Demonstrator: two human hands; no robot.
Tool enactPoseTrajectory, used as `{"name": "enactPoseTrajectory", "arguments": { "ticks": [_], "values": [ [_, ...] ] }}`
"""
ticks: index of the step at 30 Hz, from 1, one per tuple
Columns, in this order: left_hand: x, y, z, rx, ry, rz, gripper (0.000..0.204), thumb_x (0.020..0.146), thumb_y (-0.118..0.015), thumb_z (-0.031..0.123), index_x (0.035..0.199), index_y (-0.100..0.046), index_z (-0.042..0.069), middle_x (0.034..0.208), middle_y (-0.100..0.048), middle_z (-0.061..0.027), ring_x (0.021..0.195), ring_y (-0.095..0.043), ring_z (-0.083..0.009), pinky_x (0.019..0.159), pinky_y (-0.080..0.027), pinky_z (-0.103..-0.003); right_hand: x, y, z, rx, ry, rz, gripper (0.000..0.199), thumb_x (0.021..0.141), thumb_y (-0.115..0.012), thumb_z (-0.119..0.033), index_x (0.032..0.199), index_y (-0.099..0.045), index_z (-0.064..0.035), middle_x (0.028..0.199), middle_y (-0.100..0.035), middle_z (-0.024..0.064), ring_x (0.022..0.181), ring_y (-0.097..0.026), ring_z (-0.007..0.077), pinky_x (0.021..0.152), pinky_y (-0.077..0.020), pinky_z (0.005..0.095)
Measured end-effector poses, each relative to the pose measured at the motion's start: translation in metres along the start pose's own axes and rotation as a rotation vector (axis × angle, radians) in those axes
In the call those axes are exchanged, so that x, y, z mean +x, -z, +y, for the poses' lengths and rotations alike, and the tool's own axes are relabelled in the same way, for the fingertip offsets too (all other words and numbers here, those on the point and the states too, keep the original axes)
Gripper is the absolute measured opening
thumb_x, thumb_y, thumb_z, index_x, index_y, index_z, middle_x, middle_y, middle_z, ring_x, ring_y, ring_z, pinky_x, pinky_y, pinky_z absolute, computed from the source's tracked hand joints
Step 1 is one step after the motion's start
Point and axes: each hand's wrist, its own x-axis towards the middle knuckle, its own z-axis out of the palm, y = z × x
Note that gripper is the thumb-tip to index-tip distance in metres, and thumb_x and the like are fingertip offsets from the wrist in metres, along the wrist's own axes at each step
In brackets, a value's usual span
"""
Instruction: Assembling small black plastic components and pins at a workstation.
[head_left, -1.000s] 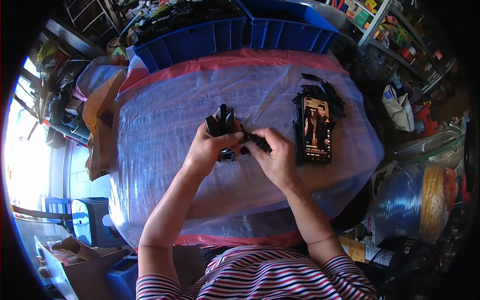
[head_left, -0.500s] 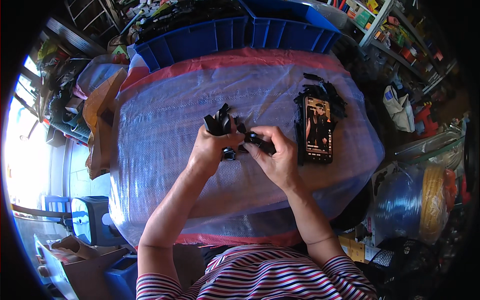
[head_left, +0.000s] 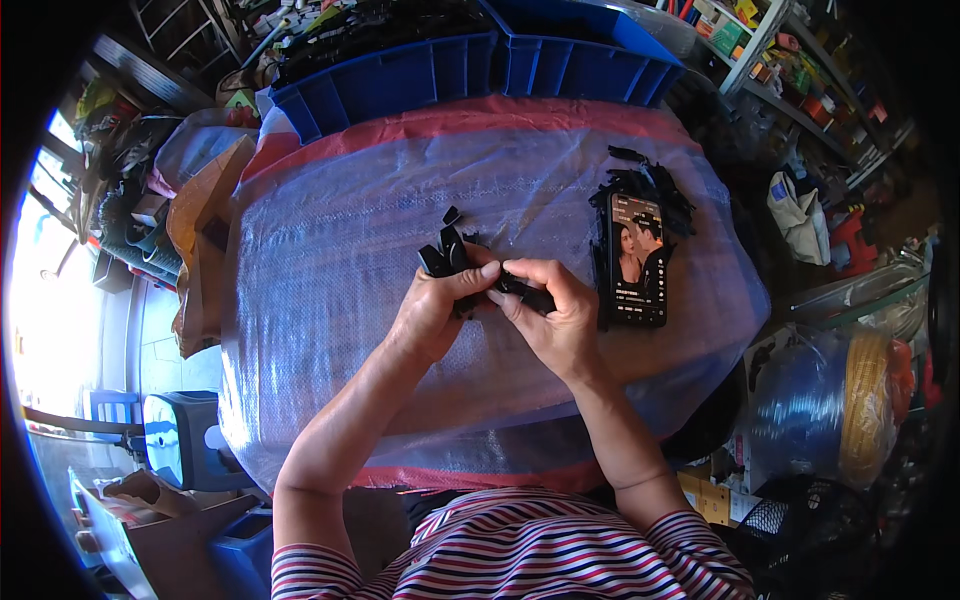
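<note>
My left hand (head_left: 432, 308) is closed around several small glossy black pieces (head_left: 447, 250), which stick up past the thumb; their exact kind is hard to make out. Thumb and fingers of my right hand (head_left: 552, 308) pinch another black piece (head_left: 525, 292) right against the left thumb tip. Both hands meet over the middle of a surface wrapped in translucent woven plastic sheeting (head_left: 330, 270). One loose black piece (head_left: 452, 215) shows just beyond the left hand. The fingers under the left hand's pieces are hidden.
To the right a lit phone (head_left: 638, 262) leans on a pile of thin black pieces (head_left: 660, 185). Two blue bins (head_left: 400, 85) stand along the far edge, the left one heaped with black parts. Shelving (head_left: 770, 60) rises at the far right; a brown paper sack (head_left: 205, 230) stands left.
My left wrist has turned and the thumb now lies toward the right fingertips. The black pieces in the left hand have shifted. The picture on the phone screen has changed.
</note>
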Motion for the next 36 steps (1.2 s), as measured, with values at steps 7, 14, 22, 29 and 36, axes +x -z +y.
{"name": "enactPoseTrajectory", "arguments": {
  "ticks": [7,14,22,29,36],
  "values": [
    [0.003,0.005,-0.003,-0.053,-0.019,0.002,0.018,0.076,-0.068,0.01,0.088,-0.056,0.004,0.075,-0.058,-0.005,0.066,-0.055,-0.0131,0.057,-0.042,-0.025,0.001,0.002,-0.009,0.001,-0.051,-0.067,0.028,0.076,-0.068,-0.006,0.1,-0.054,-0.0021,0.08,-0.057,0.0036,0.068,-0.052,0.0086,0.061,-0.045,0.0218],
    [0.006,0.009,0.004,0.026,-0.065,0.091,0.02,0.077,-0.067,0.014,0.088,-0.053,0.005,0.074,-0.053,-0.0028,0.059,-0.052,-0.0117,0.054,-0.042,-0.024,-0.013,0.014,-0.011,0.067,-0.342,-0.056,0.023,0.091,-0.052,-0.019,0.104,-0.055,-0.0004,0.078,-0.056,0.0007,0.064,-0.045,0.0037,0.057,-0.0381,0.0177],
    [0.004,0.004,0.003,0.021,-0.084,0.051,0.016,0.073,-0.07,0.007,0.083,-0.058,0.003,0.069,-0.056,-0.003,0.059,-0.052,-0.012,0.054,-0.04,-0.024,-0.012,0.021,-0.019,0.024,-0.314,-0.066,0.021,0.09,-0.053,-0.02,0.097,-0.057,-0.0004,0.072,-0.053,-0.0015,0.063,-0.043,0.0048,0.057,-0.0368,0.0189],
    [0.002,0.002,0.001,0.197,-0.196,0.045,0.021,0.072,-0.071,0.007,0.085,-0.055,0.003,0.07,-0.056,-0.0047,0.057,-0.052,-0.0126,0.053,-0.04,-0.025,-0.012,0.021,-0.02,0.027,-0.355,-0.133,0.022,0.09,-0.053,-0.021,0.094,-0.056,-0.0001,0.067,-0.05,-0.0007,0.061,-0.042,0.0058,0.055,-0.0364,0.0204],
    [-0.007,-0.006,0.008,0.344,-0.288,0.071,0.016,0.072,-0.071,0.008,0.079,-0.058,0.003,0.063,-0.054,-0.0003,0.052,-0.048,-0.0073,0.047,-0.036,-0.022,-0.011,0.018,-0.018,-0.014,-0.343,-0.167,0.02,0.09,-0.052,-0.019,0.088,-0.054,0.0001,0.062,-0.046,0.0007,0.058,-0.041,0.0069,0.052,-0.0356,0.0234]
  ]
}}
